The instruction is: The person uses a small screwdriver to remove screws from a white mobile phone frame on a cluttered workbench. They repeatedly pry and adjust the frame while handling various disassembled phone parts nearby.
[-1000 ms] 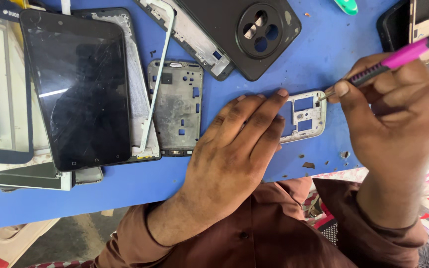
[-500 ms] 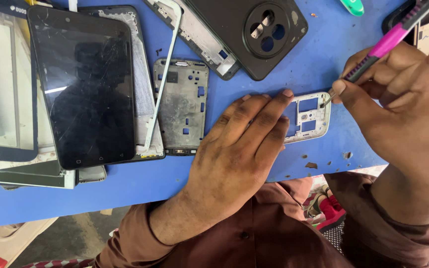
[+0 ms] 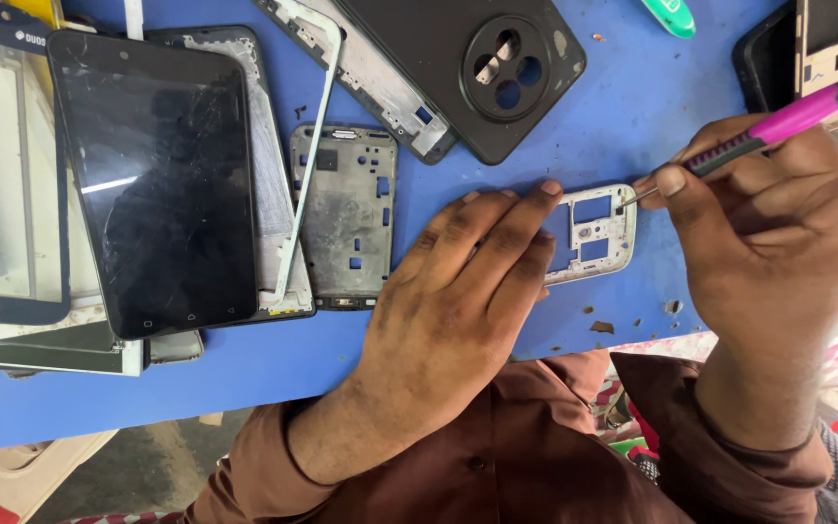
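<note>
The right hand (image 3: pixel 778 233) has its grip clamped on a pink-handled screwdriver (image 3: pixel 788 118), whose thin tip meets the upper right corner of a small silver phone frame (image 3: pixel 598 233). The left hand (image 3: pixel 458 301) lies flat, fingers together, pressing down that frame's left end on the blue worktop (image 3: pixel 632 97). Whether the tip sits in a screw head is hard to tell. If it is only perched, a push could make it skid toward the left fingertips just beside it or scratch the frame. Loose bits (image 3: pixel 601 327) near the worktop's edge could roll off. A grey frame (image 3: pixel 344 215) lies apart to the left.
</note>
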